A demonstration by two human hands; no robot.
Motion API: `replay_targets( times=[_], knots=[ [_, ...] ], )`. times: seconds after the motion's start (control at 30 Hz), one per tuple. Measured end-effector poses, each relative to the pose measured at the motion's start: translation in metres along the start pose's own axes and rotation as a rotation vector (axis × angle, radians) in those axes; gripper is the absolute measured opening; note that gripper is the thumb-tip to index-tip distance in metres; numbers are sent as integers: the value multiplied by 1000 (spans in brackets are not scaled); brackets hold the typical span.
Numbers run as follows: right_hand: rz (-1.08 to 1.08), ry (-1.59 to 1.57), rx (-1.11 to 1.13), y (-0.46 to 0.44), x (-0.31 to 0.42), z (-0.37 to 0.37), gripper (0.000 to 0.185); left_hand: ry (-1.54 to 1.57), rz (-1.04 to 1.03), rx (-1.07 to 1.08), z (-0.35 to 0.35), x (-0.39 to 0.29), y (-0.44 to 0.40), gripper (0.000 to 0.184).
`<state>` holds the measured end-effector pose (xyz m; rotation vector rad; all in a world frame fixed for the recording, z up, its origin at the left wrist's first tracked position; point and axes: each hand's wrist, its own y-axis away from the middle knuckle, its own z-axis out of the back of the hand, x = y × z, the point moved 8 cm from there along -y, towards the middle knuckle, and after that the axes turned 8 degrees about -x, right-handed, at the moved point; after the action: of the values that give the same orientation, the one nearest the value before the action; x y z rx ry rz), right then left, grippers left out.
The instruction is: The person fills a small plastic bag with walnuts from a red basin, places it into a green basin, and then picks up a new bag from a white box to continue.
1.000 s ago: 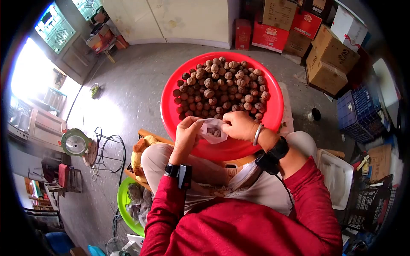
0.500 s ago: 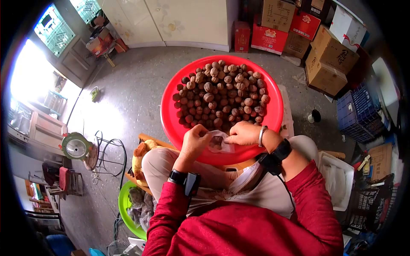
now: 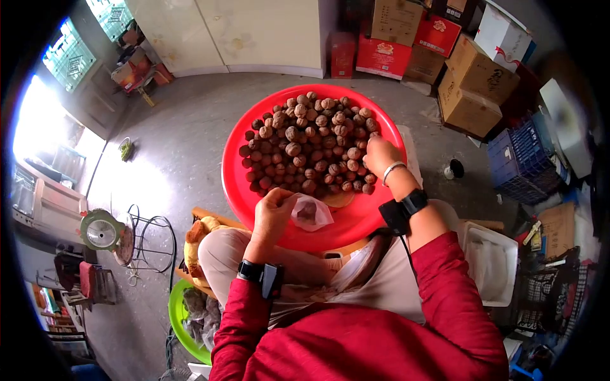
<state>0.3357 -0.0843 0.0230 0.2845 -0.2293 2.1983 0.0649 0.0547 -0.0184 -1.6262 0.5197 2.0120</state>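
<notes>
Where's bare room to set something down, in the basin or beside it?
In the red basin: the near-right strip, bordered by walnuts, plastic bag and near rim. Outside: grey floor between basin and cabinet front. Crowded: basin's middle and far part, heaped with walnuts, right hand at their edge; far-right corner, stacked boxes.

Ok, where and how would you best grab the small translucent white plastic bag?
Pinch the small translucent white plastic bag by its loose upper edge, coming from above on the person's right. The left hand holds its upper left corner, the dark contents bulge mid-bag, and the film looks thin and limp, so a flat pinch should suit.
</notes>
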Motion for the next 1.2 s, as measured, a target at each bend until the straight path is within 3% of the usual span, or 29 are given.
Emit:
replay_targets(
  times=[0.1,0.27,0.37,0.53,0.6,0.67,0.73,0.8,1.0,1.07,1.13,1.2],
  knots=[
    [25,136,75,-1,-1,-18,25,26,55,-3,3,-5,2,13],
    [22,246,0,-4,-3,-36,24,47,45,8,1,0,-3,12],
    [23,224,115,-7,-6,-55,23,48,41,2,1,1,-3,12],
    [83,296,-17,0,3,-42,23,-11,11,-44,3,0,-6,14],
    [75,224,36,4,10,-34,23,-52,58,-47,4,-1,-5,15],
    [211,-88,104,16,33,-24,24,-84,86,-27,3,4,-6,18],
    [130,-207,176,30,48,-10,25,-43,49,-39,2,4,-7,17],
    [305,-650,164,40,72,2,26,-80,33,-41,3,4,-9,18],
    [614,-854,165,76,112,23,26,-84,55,-32,3,-5,-7,19],
    [682,-798,47,76,113,34,25,-67,68,-26,2,-8,-6,19],
    [454,-823,74,55,93,26,22,-23,135,-33,2,-4,-5,19],
    [318,-697,-90,35,70,32,23,-20,113,-46,3,-4,-5,18]
  ],
)
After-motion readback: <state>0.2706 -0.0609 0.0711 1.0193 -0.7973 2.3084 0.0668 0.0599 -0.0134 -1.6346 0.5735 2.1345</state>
